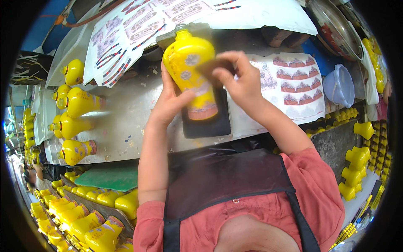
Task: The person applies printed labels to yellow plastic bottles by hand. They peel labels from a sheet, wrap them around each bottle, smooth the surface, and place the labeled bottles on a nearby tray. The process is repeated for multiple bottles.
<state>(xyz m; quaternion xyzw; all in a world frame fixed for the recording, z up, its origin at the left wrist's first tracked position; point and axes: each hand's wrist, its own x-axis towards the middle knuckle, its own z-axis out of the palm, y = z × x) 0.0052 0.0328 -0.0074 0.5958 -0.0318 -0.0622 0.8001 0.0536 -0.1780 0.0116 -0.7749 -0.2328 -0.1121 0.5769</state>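
A glossy yellow bottle [189, 48] with grey flower decals and a pinkish band near its base lies on its side on a dark pad [206, 131]. Its neck points away from me and rests at a grey block [166, 40]. My left hand [170, 103] is closed around the bottle's left side, thumb across its lower front. In my right hand [245, 82] is a thin, dark brown flat scraper [216, 69], pinched between thumb and fingers. The scraper is blurred and lies over the bottle's right side; whether it touches the surface I cannot tell.
Printed decal sheets [142, 27] cover the far side of the worktable [134, 98]; another sheet [298, 86] lies right of the pad. Several yellow bottles [82, 102] line the left edge. A pale bucket [339, 86] stands at the right. More bottles [103, 233] fill racks at lower left.
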